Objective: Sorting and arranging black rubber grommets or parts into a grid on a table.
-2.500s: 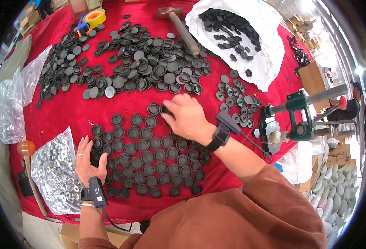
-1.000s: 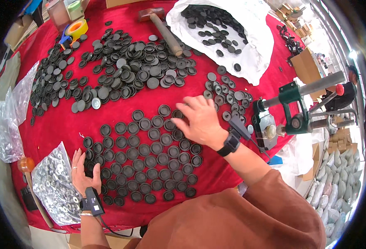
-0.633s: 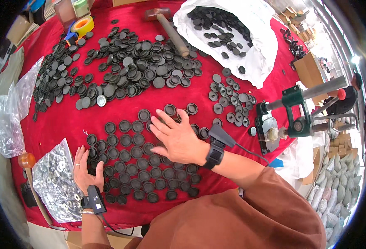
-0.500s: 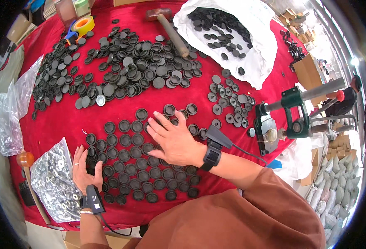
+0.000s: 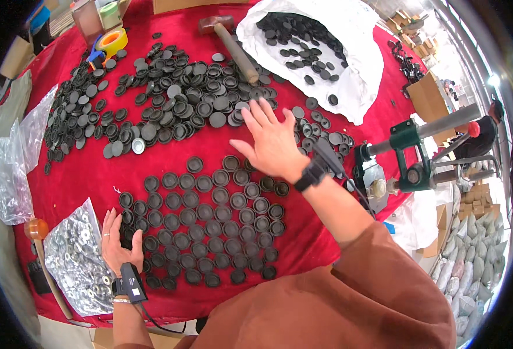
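Note:
A block of round black caps lies in close rows on the red cloth, hollow sides up. My left hand rests at the left edge of this block, fingers stretched out and touching the outermost caps. Over the cloth between the block and the heap behind it is my right hand, fingers spread, nothing held. Its fingertips are near the front right edge of the loose heap of black caps. A smaller group of caps with central stems lies just right of that hand, partly hidden by it.
A green hand press stands at the right. Behind are a hammer and a white sack with black discs. At the left lie a clear bag of metal washers, an orange-headed mallet and yellow tape.
My right hand has moved away from the block's far right part, toward the heap, uncovering caps beneath it. My left hand has stayed at the block's left edge.

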The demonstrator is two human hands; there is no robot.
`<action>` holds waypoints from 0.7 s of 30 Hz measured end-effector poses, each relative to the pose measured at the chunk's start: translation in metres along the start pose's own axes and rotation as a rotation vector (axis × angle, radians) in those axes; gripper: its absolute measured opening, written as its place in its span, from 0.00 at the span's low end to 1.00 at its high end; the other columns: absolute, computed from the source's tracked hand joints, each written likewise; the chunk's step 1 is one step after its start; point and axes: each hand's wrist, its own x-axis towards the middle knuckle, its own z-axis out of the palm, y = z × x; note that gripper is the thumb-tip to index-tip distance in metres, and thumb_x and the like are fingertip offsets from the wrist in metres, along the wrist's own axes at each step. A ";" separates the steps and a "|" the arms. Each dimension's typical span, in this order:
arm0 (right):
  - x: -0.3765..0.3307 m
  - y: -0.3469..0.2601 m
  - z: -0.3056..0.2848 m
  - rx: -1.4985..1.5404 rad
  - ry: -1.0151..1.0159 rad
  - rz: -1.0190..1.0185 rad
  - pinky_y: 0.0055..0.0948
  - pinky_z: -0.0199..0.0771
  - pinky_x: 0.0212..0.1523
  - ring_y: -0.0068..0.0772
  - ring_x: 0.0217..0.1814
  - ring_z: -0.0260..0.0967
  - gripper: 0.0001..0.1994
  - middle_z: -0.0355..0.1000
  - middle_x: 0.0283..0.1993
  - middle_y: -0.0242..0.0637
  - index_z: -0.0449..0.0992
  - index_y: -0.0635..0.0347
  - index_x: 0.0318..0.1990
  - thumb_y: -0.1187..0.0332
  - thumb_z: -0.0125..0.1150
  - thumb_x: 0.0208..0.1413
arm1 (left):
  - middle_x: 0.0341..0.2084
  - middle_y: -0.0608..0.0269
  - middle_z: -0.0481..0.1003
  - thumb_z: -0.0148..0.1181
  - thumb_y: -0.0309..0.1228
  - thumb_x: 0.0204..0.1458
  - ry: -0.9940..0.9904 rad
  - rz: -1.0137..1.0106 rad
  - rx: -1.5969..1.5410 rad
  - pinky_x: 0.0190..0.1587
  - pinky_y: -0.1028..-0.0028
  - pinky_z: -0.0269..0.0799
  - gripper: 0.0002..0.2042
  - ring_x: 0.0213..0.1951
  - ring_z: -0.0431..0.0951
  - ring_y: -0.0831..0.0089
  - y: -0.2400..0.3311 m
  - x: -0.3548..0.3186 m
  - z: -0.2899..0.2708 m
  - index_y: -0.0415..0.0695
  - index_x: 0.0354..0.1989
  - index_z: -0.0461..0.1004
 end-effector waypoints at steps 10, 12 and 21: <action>-0.045 0.006 -0.001 -0.020 -0.122 -0.127 0.67 0.46 0.61 0.44 0.70 0.53 0.31 0.67 0.59 0.42 0.71 0.61 0.55 0.42 0.49 0.57 | 0.58 0.49 0.67 0.65 0.33 0.45 -0.018 0.017 0.024 0.62 0.57 0.61 0.26 0.62 0.65 0.51 -0.002 0.002 0.001 0.38 0.54 0.70; -0.053 -0.002 -0.004 0.046 -0.127 -0.166 0.67 0.46 0.61 0.44 0.70 0.53 0.31 0.67 0.59 0.42 0.71 0.61 0.55 0.42 0.50 0.57 | 0.58 0.49 0.67 0.65 0.33 0.45 -0.020 0.014 0.019 0.62 0.57 0.61 0.26 0.62 0.65 0.51 -0.002 0.003 0.002 0.38 0.54 0.70; 0.009 0.008 0.035 0.033 0.015 -0.089 0.65 0.50 0.57 0.46 0.69 0.54 0.28 0.67 0.57 0.43 0.70 0.59 0.55 0.47 0.56 0.54 | 0.57 0.49 0.68 0.65 0.33 0.45 0.001 0.016 0.028 0.62 0.57 0.62 0.25 0.61 0.66 0.50 -0.002 0.001 0.002 0.38 0.53 0.70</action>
